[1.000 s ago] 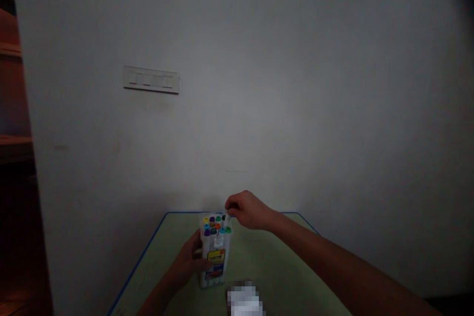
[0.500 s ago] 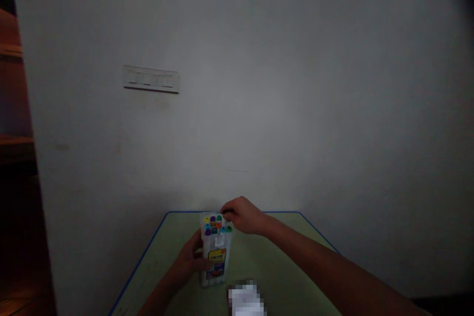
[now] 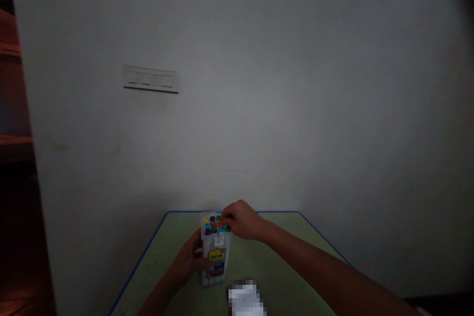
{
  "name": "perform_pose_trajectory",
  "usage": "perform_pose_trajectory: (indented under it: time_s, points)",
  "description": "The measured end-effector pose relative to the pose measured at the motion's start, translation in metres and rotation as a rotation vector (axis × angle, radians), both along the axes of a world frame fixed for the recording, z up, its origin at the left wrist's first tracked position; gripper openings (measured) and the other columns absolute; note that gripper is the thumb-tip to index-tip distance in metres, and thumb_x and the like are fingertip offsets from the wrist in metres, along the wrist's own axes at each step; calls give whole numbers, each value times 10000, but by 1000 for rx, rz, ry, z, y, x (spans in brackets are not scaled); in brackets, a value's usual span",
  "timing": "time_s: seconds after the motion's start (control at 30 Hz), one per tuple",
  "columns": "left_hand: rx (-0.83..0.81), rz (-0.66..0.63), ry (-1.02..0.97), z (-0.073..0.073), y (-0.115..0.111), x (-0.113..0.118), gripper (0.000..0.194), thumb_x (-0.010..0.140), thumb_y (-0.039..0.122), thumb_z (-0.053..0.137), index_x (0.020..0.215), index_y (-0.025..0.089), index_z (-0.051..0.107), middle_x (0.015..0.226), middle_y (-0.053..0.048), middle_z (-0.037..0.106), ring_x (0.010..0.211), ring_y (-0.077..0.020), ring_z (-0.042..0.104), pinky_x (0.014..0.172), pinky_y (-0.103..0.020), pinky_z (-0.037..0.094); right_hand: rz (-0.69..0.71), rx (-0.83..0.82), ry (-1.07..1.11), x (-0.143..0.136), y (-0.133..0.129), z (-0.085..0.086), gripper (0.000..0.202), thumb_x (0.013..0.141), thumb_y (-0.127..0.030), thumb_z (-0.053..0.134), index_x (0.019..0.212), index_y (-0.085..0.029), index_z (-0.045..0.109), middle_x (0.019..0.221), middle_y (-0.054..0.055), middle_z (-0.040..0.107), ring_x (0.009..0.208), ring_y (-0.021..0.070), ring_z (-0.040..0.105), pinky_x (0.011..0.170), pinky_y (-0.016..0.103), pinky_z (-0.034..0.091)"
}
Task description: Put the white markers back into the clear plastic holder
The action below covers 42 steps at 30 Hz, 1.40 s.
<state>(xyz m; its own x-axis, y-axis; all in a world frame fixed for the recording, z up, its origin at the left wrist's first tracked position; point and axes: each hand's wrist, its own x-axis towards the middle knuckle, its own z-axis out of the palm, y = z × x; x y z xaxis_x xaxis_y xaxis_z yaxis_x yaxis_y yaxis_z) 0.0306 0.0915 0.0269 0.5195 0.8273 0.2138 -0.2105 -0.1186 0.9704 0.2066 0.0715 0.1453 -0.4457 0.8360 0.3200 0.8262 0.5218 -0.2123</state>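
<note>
A clear case (image 3: pixel 214 246) of markers (image 3: pixel 208 231) is held roughly upright at a green table (image 3: pixel 266 261) edged in blue. Yellow, purple, orange, blue and green caps are seen at its top. The yellow-and-blue label (image 3: pixel 217 262) in front is too blurred to be read. The case is gripped around its left side by the left hand (image 3: pixel 193 257). The right hand (image 3: pixel 240 218) is curled at the caps' right; whether a marker is pinched cannot be told. Behind, a switch plate (image 3: pixel 150 79) is fixed to the wall (image 3: pixel 281 108).
</note>
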Motion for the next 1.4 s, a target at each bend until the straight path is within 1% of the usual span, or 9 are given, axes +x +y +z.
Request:
perform_pose_trajectory:
  time_s: [0.47, 0.57, 0.67, 0.77, 0.87, 1.0, 1.13, 1.23, 1.4]
  points:
    - [-42, 22, 20, -3, 2, 0, 742, 477, 91, 644, 1168, 194, 395, 1086, -73, 621, 965, -287, 581, 800, -378, 452, -70, 81, 18, 9, -2, 6, 269, 766, -205, 452, 956, -156, 636, 931, 86, 640, 783, 149, 568, 684, 236, 384]
    - [-36, 24, 16, -4, 2, 0, 749, 485, 90, 636, 1182, 188, 381, 1076, -79, 624, 960, -289, 584, 801, -382, 449, -168, 29, 9, 7, 4, 1, 256, 786, -270, 436, 838, -132, 646, 858, 114, 642, 791, 188, 569, 696, 281, 378]
    - [-27, 24, 20, -3, 1, -1, 728, 491, 92, 629, 1172, 194, 394, 1096, -75, 612, 993, -288, 566, 817, -378, 438, -225, -282, 286, 7, 15, -10, 303, 793, -329, 441, 651, -121, 609, 692, 96, 628, 713, 179, 570, 655, 277, 388]
    - [-3, 22, 26, 0, 0, -1, 697, 496, 105, 629, 1154, 192, 415, 1089, -74, 613, 982, -289, 569, 808, -376, 440, -198, -542, 556, 8, 25, -23, 357, 852, -354, 325, 752, -120, 576, 668, 65, 613, 618, 133, 570, 594, 247, 419]
    - [10, 18, 32, 2, -2, -1, 691, 502, 123, 634, 1154, 191, 416, 1076, -72, 619, 968, -288, 575, 807, -381, 441, -202, -613, 895, 11, 28, -31, 331, 873, -368, 266, 988, -146, 484, 773, 54, 617, 614, 102, 581, 611, 236, 448]
    - [-1, -7, 14, 1, -1, -1, 733, 502, 120, 629, 1184, 211, 378, 1098, -60, 613, 958, -276, 581, 818, -392, 434, -106, -669, 1336, 17, 26, -31, 367, 835, -440, 343, 1060, -165, 433, 903, 78, 605, 670, 103, 590, 651, 243, 453]
    - [-3, -8, 22, -1, 2, -1, 701, 491, 111, 634, 1148, 209, 410, 1068, -55, 626, 968, -284, 577, 821, -399, 431, 15, -547, 1275, 18, 18, -26, 444, 799, -531, 353, 926, -145, 533, 921, 84, 589, 738, 126, 575, 696, 267, 446]
    - [-1, -5, 31, -1, 1, -1, 675, 498, 111, 635, 1132, 198, 422, 1030, -55, 637, 942, -282, 590, 804, -398, 443, 84, -370, 994, 15, 10, -25, 407, 726, -528, 490, 795, -134, 568, 767, 35, 576, 704, 124, 535, 673, 252, 429]
    - [-5, -7, 38, 0, 0, 0, 677, 513, 139, 643, 1146, 199, 411, 1049, -54, 628, 945, -274, 587, 808, -394, 452, 58, -203, 625, 13, 0, -25, 394, 731, -437, 536, 988, -138, 541, 798, 33, 583, 682, 126, 526, 611, 243, 426]
